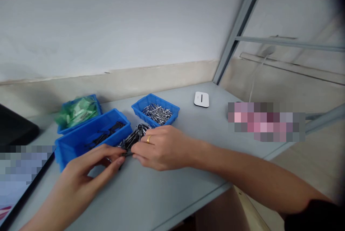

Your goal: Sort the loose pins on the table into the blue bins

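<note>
My left hand [93,171] pinches a small dark metal piece [127,153] between thumb and forefinger. Close against it, my right hand [164,148], with a ring on one finger, has its fingertips pressed together at the piece's other end; exactly what those fingers hold is hidden. Just behind both hands lies a heap of thin black and silver metal pins [136,133], like pop rivets, partly covered by my right hand. More dark pins [107,134] lie in the long blue bin [72,146] by my left hand. Silver pins [159,113] fill a smaller blue bin [138,106] behind.
Green plastic bags [81,109] fill another blue bin [96,102] at the back left. A white square device [201,99] sits near the wall. At left is a dark-edged screen [29,184]. A metal frame post [234,40] rises at the grey table's [167,195] back right corner.
</note>
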Tool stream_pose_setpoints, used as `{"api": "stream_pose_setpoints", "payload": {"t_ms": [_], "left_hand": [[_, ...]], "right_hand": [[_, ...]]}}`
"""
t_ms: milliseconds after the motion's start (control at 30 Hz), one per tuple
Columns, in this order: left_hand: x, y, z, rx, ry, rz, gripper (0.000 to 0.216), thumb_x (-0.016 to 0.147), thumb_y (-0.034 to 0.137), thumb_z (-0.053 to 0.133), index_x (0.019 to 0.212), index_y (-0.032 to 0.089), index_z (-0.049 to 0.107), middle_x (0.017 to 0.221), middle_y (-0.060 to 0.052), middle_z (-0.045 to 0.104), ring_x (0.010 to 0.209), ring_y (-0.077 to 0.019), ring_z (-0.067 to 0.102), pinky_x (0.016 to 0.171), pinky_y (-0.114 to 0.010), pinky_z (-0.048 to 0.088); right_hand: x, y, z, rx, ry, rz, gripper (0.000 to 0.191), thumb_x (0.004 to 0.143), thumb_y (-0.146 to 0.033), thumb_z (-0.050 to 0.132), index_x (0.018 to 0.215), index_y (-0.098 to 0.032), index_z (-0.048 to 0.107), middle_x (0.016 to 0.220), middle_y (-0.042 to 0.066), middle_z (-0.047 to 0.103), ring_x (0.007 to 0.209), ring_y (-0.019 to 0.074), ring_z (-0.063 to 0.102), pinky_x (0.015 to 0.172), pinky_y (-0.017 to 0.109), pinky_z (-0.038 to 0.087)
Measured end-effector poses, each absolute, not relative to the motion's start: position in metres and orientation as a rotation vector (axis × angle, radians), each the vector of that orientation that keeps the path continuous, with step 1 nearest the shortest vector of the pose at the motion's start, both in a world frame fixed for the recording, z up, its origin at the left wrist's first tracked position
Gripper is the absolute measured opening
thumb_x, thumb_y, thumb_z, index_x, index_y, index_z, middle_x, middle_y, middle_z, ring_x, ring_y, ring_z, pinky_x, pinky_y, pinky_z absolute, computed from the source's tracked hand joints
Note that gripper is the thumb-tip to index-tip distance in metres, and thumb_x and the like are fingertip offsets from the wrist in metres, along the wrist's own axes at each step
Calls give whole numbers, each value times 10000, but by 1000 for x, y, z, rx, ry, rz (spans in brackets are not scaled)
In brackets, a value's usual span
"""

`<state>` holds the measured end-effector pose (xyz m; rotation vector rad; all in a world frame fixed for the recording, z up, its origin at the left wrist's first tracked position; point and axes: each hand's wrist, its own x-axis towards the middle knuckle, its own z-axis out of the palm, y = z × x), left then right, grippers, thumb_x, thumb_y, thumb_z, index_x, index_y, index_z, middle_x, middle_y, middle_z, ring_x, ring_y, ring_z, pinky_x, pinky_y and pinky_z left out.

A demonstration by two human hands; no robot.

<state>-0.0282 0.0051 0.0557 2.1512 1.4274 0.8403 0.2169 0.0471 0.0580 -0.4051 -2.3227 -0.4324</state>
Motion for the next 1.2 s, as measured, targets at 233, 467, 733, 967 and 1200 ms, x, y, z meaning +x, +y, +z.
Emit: {"api": "stream_pose_setpoints", "payload": {"t_ms": [233, 467, 733, 967, 1200], "left_hand": [[-18, -1, 60, 2031, 1504, 886, 201, 822, 491, 687, 865, 302, 742, 851, 21, 765, 783, -192, 693, 632, -208, 541], [-32, 5, 53, 2247, 1423, 924, 113, 836, 424, 706, 892, 326, 711, 815, 56, 754, 694, -151, 690, 592, -153, 547], [-34, 6, 51, 2298, 1381, 926, 103, 847, 407, 708, 927, 342, 701, 802, 67, 749, 688, -142, 690, 614, -148, 545], [-28, 2, 57, 2177, 1489, 892, 176, 848, 472, 661, 901, 314, 717, 816, 36, 757, 706, -165, 685, 477, -144, 495], [-35, 7, 53, 2260, 1422, 778, 254, 887, 468, 635, 1070, 302, 696, 878, 20, 774, 735, -181, 728, 495, -138, 550]], "right_hand": [[216, 48, 55, -425, -2322, -443, 200, 967, -257, 519, 777, -205, 554, 645, -58, 587, 642, 113, 561, 605, 260, 374], [217, 47, 59, -494, -2448, -401, 198, 999, -221, 445, 829, -196, 543, 671, -35, 604, 665, 118, 562, 592, 278, 321], [217, 47, 60, -465, -2400, -404, 200, 980, -220, 479, 796, -192, 551, 637, -41, 585, 651, 115, 557, 604, 266, 352], [214, 47, 57, -463, -2462, -354, 221, 1000, -237, 457, 808, -187, 555, 644, -31, 577, 653, 117, 550, 623, 260, 356], [225, 58, 59, -552, -2414, -361, 268, 1032, -256, 430, 843, -173, 602, 702, -16, 638, 670, 122, 560, 622, 270, 341]]}}
